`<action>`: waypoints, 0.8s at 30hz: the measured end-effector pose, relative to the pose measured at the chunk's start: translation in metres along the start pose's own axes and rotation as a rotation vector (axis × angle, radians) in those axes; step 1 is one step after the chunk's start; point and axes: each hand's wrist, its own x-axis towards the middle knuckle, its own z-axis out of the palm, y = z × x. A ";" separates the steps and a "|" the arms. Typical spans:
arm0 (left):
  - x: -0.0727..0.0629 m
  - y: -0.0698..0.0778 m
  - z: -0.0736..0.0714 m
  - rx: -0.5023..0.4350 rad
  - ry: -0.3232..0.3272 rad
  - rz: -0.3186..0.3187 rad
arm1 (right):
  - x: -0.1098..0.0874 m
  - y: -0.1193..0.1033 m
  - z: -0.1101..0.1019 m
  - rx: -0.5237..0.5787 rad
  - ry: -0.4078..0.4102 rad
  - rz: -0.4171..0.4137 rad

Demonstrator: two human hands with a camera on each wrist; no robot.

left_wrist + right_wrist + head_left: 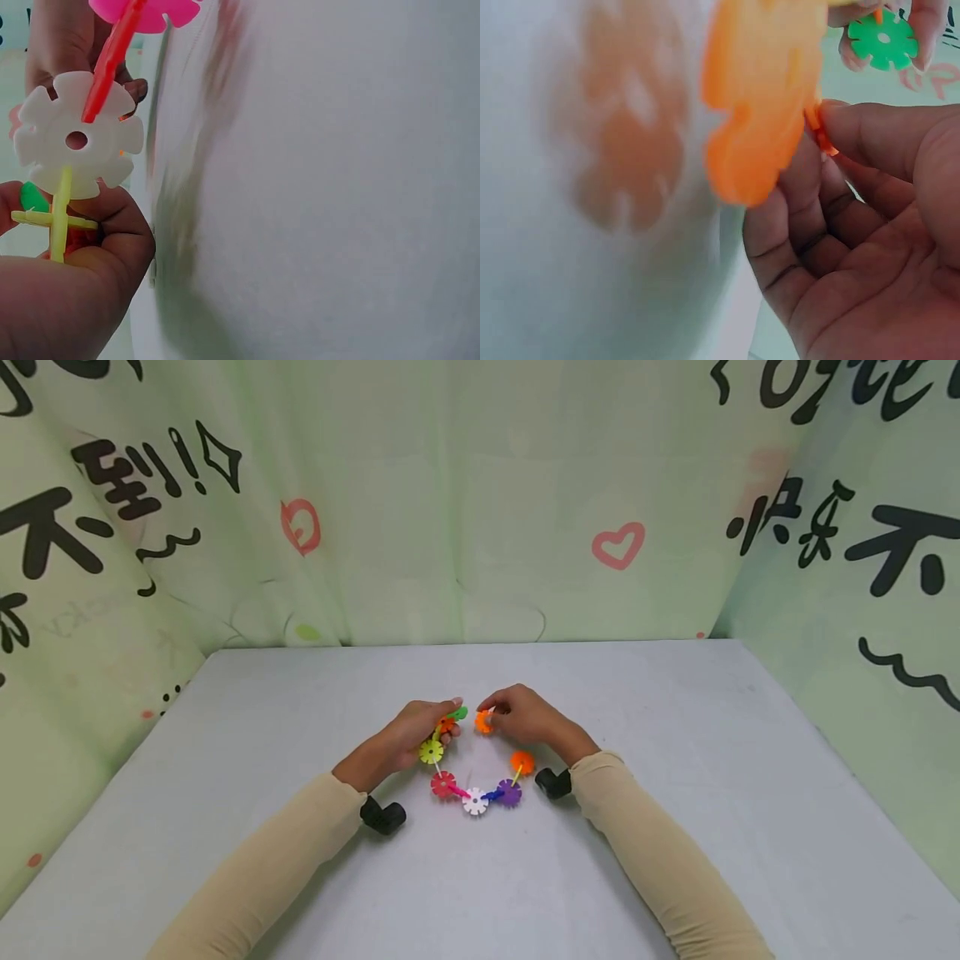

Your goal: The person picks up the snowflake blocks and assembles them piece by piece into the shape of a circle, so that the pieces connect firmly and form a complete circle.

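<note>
A curved chain of interlocking notched plastic discs (475, 802) hangs between the hands, in green, orange, yellow, red, white, purple and other colours. My left hand (417, 728) grips the chain near its far left end, around an orange disc. A green disc (883, 39) forms that end, beside the left fingers. My right hand (522, 720) pinches a separate orange disc (483, 721) between thumb and fingers, a short gap from the green one. The chain's other end, also an orange disc (522, 763), hangs below the right hand and looms large in the right wrist view.
A white-covered table (300, 893) lies under the hands. Pale green curtains (465, 510) with black lettering and red hearts stand at its back and sides. A black wrist camera (383, 816) sits under the left wrist, another (553, 783) under the right.
</note>
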 end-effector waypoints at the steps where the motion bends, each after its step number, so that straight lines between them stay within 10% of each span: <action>1: 0.000 0.000 0.000 0.000 0.002 -0.003 | 0.000 0.000 -0.001 0.022 0.009 -0.001; 11: 0.001 0.002 0.003 0.022 -0.005 -0.001 | -0.001 -0.001 -0.007 0.200 0.129 -0.046; 24: 0.001 0.001 0.008 0.024 -0.021 0.022 | -0.002 -0.004 -0.007 0.275 0.084 -0.018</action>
